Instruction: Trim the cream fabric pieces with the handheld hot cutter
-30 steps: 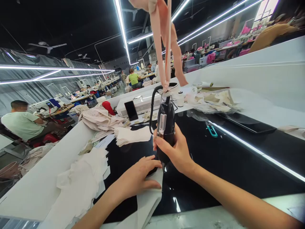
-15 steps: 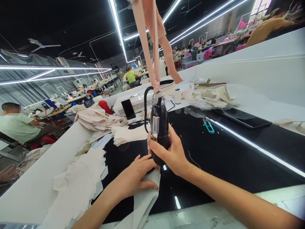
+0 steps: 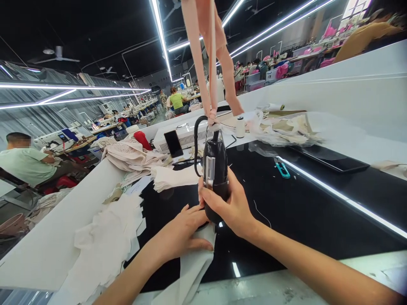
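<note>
My right hand [image 3: 230, 205] is wrapped round a black corded hand-held power tool [image 3: 215, 169], which stands nearly upright and has a silver lever on its side. Pink fabric strips [image 3: 213, 63] are knotted at its top. My left hand [image 3: 182, 235] lies flat, fingers spread, on a pale fabric piece [image 3: 197, 264], with its fingertips at the tool's base. That piece runs over the black tabletop [image 3: 254, 250] toward the front edge. Where the tool's underside meets the fabric is hidden by my hands.
Left of my hands lies a stack of cream fabric pieces [image 3: 110, 237]. Behind stand a phone [image 3: 173, 143], a vented white box [image 3: 159, 142] and a thread spool [image 3: 240, 128]. Teal thread snips [image 3: 282, 169] and a black tablet-like slab [image 3: 330, 158] lie at right. Co-workers sit beyond.
The view has shifted slightly, so everything sits a little further right. My right hand keeps its grip on the tool, and my left hand stays flat on the fabric.
</note>
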A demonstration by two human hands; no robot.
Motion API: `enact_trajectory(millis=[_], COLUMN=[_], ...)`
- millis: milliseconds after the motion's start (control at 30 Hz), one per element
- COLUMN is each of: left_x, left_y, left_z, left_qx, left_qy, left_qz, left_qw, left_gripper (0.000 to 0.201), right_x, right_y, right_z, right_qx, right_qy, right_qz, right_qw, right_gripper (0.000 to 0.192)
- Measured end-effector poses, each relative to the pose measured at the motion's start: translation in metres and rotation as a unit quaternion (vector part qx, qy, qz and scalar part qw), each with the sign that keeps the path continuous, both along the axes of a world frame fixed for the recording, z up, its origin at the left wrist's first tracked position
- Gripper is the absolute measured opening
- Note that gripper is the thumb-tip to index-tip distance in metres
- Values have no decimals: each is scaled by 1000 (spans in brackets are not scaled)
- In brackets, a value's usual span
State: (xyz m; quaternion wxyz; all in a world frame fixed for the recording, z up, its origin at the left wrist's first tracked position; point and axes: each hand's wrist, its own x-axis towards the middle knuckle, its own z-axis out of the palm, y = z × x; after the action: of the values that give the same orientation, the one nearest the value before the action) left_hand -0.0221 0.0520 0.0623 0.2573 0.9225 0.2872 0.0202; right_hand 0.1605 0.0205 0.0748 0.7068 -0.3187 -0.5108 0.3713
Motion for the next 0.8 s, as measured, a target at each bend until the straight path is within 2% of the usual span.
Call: enact_trajectory(millis=[400, 633, 800], left_x=[-2, -1, 3], left_y=[2, 0, -1], left_z=[-3, 0, 1], left_qx=[-4, -4, -8], left_qy=[-12, -14, -19], left_qz=[8, 21, 14], left_qw=[1000, 1000, 1000], left_gripper=[81, 66, 77], right_x=[-3, -5, -7], right_y=[-9, -13, -14], right_z=[-1, -4, -3], right_qx=[13, -4, 11], right_qy=[0, 30, 8], right_qz=[16, 27, 18], right_qw=[1000, 999, 1000], right_gripper=[23, 29, 24])
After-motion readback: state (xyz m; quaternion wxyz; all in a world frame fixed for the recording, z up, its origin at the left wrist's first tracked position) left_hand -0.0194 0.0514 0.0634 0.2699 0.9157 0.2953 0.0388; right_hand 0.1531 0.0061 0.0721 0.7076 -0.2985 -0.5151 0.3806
